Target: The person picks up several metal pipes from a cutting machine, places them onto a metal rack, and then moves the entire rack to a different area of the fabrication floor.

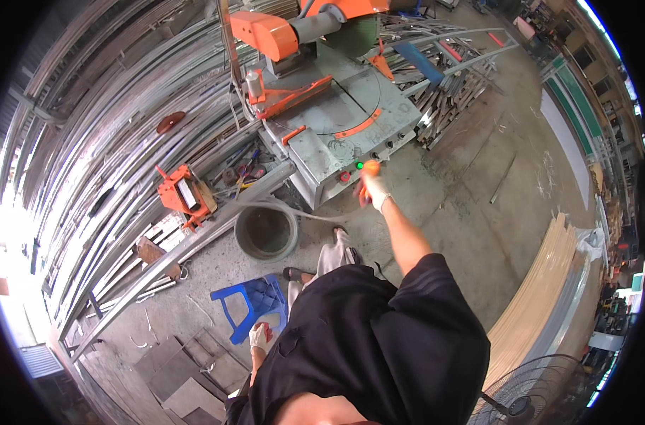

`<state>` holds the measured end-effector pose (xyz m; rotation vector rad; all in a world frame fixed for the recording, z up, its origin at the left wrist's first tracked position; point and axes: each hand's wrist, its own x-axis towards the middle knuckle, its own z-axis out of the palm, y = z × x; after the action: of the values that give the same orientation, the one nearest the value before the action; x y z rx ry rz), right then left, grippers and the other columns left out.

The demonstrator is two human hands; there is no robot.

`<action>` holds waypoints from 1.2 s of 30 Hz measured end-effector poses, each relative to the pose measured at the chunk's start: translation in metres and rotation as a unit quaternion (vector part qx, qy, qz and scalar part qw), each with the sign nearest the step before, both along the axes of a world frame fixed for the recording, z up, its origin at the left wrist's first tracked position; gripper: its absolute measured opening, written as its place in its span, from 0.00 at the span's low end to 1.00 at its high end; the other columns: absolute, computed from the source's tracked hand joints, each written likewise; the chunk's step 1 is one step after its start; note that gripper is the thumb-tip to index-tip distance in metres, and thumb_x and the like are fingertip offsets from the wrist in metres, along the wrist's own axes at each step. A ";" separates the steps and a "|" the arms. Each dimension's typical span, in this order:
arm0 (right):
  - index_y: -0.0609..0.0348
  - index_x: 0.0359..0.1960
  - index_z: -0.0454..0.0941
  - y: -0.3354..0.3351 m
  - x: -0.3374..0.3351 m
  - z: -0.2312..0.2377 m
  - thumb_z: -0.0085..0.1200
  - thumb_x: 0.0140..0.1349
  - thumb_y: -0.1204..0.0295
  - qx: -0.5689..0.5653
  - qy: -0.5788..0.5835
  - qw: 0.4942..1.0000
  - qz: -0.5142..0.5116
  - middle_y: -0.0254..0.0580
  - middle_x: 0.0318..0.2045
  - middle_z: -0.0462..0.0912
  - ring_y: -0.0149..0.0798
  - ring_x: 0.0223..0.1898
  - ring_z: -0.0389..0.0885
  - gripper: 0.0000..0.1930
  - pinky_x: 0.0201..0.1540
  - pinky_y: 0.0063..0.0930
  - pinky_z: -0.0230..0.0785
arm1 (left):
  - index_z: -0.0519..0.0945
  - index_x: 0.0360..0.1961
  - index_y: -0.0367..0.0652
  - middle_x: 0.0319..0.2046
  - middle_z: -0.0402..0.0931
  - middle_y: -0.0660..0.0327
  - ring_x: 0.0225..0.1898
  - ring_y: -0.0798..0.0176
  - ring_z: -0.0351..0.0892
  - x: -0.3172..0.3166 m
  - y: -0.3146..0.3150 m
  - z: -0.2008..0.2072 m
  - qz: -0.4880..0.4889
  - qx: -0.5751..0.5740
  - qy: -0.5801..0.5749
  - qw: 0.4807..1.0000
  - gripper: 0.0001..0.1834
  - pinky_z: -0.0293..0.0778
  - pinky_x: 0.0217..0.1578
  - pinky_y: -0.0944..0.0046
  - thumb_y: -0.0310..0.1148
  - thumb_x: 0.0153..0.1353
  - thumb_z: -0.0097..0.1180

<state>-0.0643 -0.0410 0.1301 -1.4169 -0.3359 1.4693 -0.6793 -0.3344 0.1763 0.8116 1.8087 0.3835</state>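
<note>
A cut-off saw has a grey metal table (319,152) with orange guards and a large round blade cover above it. On its front face sit a lit green button (360,166), a red button (345,176) and small dark knobs. My right hand (372,185), in a white glove with orange fingers, reaches to that face right beside the green button. Its fingers look apart, with no held object visible; whether they touch the button I cannot tell. My left hand (260,336), in a white and reddish glove, hangs low beside a blue plastic stool (252,304). Its fingers are too small to make out.
A round grey bucket (267,231) stands before the saw. An orange clamp-like machine (186,197) sits on the rail at left. Long metal profiles (117,134) fill the left side. Wood-coloured strips (531,297) and a fan (528,397) are at right.
</note>
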 end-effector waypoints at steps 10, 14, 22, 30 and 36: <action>0.54 0.26 0.75 0.086 0.140 -0.053 0.50 0.71 0.42 -0.035 0.011 0.990 -0.137 0.46 0.18 0.82 0.41 0.10 0.75 0.27 0.13 0.34 0.65 | 0.81 0.49 0.45 0.30 0.79 0.65 0.27 0.66 0.79 0.033 -0.025 -0.008 0.109 0.112 -0.009 0.988 0.12 0.77 0.27 0.66 0.36 0.67 0.62; 0.53 0.29 0.76 0.134 0.110 -0.050 0.47 0.72 0.41 0.058 -0.017 0.990 0.129 0.44 0.18 0.81 0.41 0.10 0.74 0.27 0.12 0.34 0.62 | 0.81 0.50 0.44 0.33 0.82 0.63 0.31 0.64 0.82 0.064 -0.104 -0.017 0.110 -0.049 -0.016 0.993 0.14 0.79 0.29 0.65 0.37 0.67 0.61; 0.56 0.30 0.77 0.253 0.110 0.015 0.53 0.69 0.46 0.035 0.065 0.994 0.082 0.46 0.17 0.80 0.43 0.09 0.74 0.24 0.10 0.36 0.61 | 0.82 0.50 0.44 0.34 0.82 0.63 0.32 0.64 0.82 0.201 -0.154 0.003 0.160 -0.090 0.072 0.980 0.14 0.79 0.29 0.64 0.38 0.67 0.61; 0.53 0.32 0.76 0.313 0.077 0.059 0.54 0.69 0.54 0.021 0.070 0.942 0.326 0.39 0.18 0.78 0.41 0.13 0.78 0.16 0.10 0.32 0.60 | 0.82 0.51 0.46 0.37 0.83 0.62 0.34 0.64 0.83 0.238 -0.187 -0.021 0.296 -0.001 0.027 0.955 0.16 0.80 0.30 0.62 0.42 0.68 0.60; 0.52 0.26 0.77 0.297 0.051 0.037 0.61 0.67 0.52 0.109 0.078 0.942 0.307 0.41 0.19 0.81 0.41 0.15 0.80 0.18 0.12 0.36 0.64 | 0.81 0.51 0.49 0.33 0.81 0.65 0.29 0.66 0.80 0.267 -0.154 -0.017 0.268 -0.046 0.020 0.962 0.15 0.76 0.26 0.63 0.42 0.68 0.61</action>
<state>-0.0136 0.2562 0.1670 -1.0492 -0.8702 1.9566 -0.4122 -0.4884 0.1592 0.2517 2.0564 0.6277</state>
